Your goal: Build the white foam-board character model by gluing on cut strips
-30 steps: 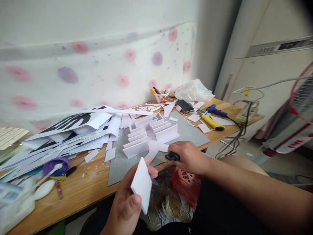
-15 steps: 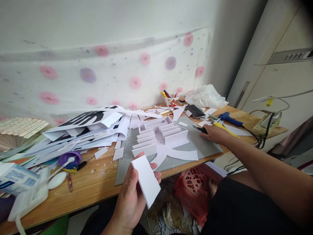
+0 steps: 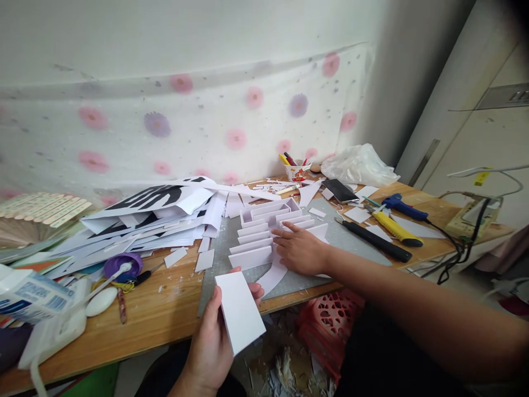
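In my left hand (image 3: 215, 336) is a white foam board piece (image 3: 240, 313), gripped along its edges in front of the table. My right hand (image 3: 301, 251) reaches over the white foam board model (image 3: 252, 256), its fingers stretched out and touching the middle among upright strips. The model has rows of thin walls on both sides and curved flat parts at the front, partly covered by my right hand. It lies on a grey cutting mat (image 3: 351, 242). Right of my right hand, a black-handled cutter (image 3: 378, 241) rests across the mat's edge.
A yellow utility knife (image 3: 399, 229) and a blue glue gun (image 3: 405, 207) lie at the right, with a cord trailing off. Behind are a phone (image 3: 340, 190), a pen cup (image 3: 296, 172) and a plastic bag (image 3: 359, 165). Paper sheets (image 3: 161, 220) are piled left; a red basket (image 3: 330, 320) stands below.
My right hand has left the black-handled cutter on the mat's right side and moved left onto the model. My left hand still holds the foam board piece, while the view has turned slightly left.
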A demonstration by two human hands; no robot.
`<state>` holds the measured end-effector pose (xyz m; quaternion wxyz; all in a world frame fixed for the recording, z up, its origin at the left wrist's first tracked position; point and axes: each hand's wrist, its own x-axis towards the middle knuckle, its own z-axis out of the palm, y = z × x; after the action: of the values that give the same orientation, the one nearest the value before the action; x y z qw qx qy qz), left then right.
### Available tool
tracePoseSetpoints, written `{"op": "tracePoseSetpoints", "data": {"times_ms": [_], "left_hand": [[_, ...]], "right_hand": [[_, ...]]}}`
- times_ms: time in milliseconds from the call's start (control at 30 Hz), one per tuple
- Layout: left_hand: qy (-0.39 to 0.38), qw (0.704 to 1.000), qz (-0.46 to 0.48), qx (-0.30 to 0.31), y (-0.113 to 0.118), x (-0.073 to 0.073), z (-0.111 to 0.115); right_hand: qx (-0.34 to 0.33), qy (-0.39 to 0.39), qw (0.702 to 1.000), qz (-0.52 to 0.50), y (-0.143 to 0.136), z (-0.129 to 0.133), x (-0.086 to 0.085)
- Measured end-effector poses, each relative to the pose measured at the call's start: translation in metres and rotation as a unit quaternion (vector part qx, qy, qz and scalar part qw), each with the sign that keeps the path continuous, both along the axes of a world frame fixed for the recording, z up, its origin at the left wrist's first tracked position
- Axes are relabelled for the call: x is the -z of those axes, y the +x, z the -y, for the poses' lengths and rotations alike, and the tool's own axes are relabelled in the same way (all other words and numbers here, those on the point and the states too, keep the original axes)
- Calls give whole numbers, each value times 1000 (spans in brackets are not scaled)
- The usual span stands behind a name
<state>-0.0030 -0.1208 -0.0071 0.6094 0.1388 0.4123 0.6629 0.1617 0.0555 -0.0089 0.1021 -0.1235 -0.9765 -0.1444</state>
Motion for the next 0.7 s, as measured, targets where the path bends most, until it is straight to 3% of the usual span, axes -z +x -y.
{"op": "tracePoseSetpoints", "data": {"times_ms": [200,333,467,600,700], "left_hand": [[-10,1000,12,-11,-8,16,-1],[18,1000,9,7,-9,21,-1],[33,999,-16,28,-15,19,8],[50,997,-62,10,-32,11,19],[46,995,-81,-43,-42,8,22]], "right_hand": [[-6,22,1000,21,-6,-4,3],[-17,-7,1000,17,4,14,3],[-30,-105,994,16,20,49,-1],[-115,-280,953,-5,27,73,-7],[-56,-302,951,-44,23,78,1]]}}
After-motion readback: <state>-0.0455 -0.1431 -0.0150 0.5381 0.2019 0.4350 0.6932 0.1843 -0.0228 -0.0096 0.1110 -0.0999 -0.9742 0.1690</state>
